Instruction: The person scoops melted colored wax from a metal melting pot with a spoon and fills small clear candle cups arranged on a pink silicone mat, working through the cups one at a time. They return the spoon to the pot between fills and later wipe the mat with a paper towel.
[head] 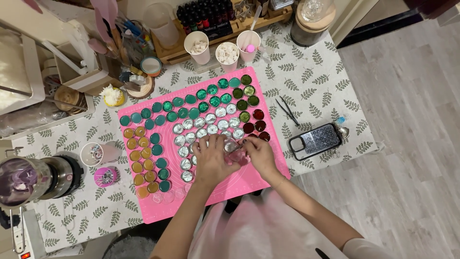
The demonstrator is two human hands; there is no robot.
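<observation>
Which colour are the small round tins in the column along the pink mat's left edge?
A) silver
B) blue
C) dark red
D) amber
D: the small round tins stacked down the left edge of the pink mat are amber-gold, while the dark red ones sit on the right.

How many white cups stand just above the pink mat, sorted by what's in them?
Cups with white chunks: 2
Cup with a pink-tipped stick: 1
Total: 3

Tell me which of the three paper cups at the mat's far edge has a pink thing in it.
The rightmost paper cup; the other two hold only white chunks.
</observation>
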